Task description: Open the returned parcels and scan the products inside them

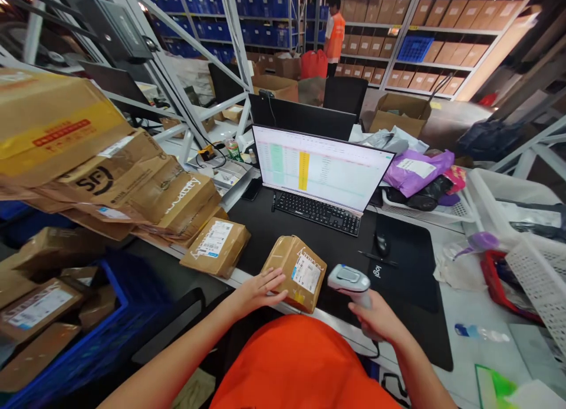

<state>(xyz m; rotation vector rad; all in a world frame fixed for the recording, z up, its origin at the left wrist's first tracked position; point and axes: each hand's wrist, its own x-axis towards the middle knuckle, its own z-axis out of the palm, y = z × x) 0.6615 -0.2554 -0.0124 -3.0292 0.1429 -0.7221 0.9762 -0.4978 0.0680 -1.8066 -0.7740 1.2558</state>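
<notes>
My left hand [259,290] rests with fingers spread on the near left side of a small brown parcel [295,271] that lies on the black desk mat [411,267]. The parcel carries a white shipping label on top. My right hand [377,316] is closed round the handle of a grey barcode scanner [349,278], whose head sits just right of the parcel and faces it. A monitor [321,167] with a spreadsheet and a black keyboard [318,211] stand behind.
A second labelled parcel [216,246] lies to the left, below a leaning stack of brown parcels [110,179]. A blue crate [88,338] of parcels sits at lower left. A mouse [381,243], white baskets [526,261] and bagged goods [415,170] are right. A person in orange [335,35] stands by far shelves.
</notes>
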